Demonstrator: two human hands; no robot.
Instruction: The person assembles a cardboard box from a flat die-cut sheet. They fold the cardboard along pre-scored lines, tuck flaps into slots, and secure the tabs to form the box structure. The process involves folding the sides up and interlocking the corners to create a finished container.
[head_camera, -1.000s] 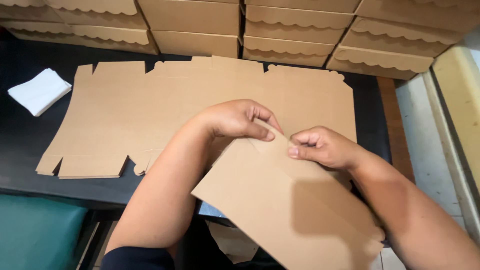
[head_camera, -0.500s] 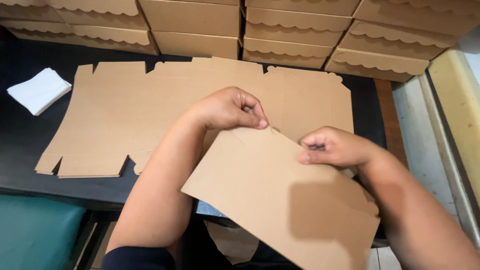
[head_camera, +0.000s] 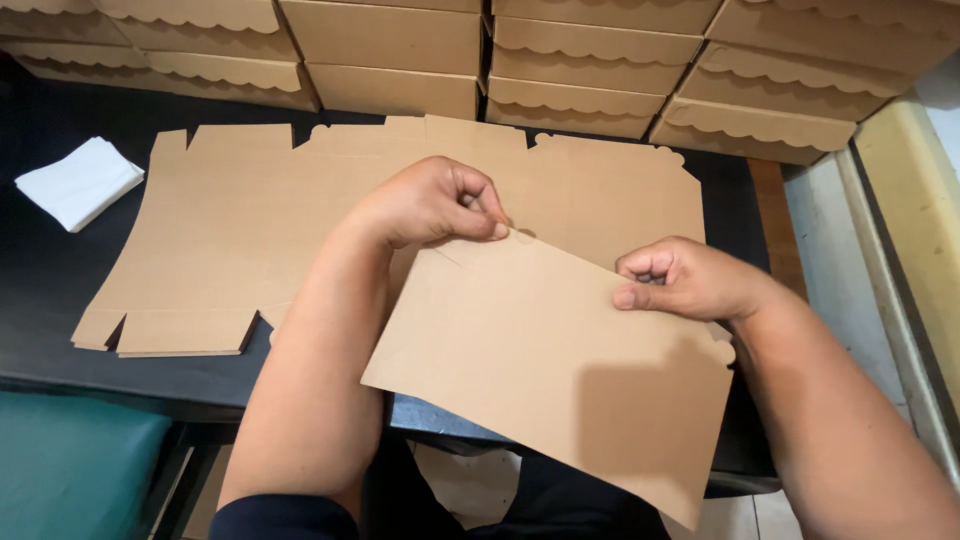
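A flat brown cardboard panel (head_camera: 560, 370) is held up between both hands, tilted so that its near corner hangs past the front edge of the black tabletop (head_camera: 40, 280) toward the person's lap. The left hand (head_camera: 435, 200) is curled into a loose fist and pinches the panel's upper left corner between thumb and fingers, while the right hand (head_camera: 680, 280) is clenched on the upper right edge, thumb on top of the sheet. The panel spans the gap between the two hands and hangs mostly below them. Beneath it, lying flat on the tabletop, is a large unfolded brown cardboard box blank with scalloped tabs (head_camera: 250, 230), which reaches out well to the left of the hands. A folded white cloth (head_camera: 80, 183) lies at the far left, apart from the blank. Stacked brown cardboard boxes with scalloped lids (head_camera: 590, 60) line the back.
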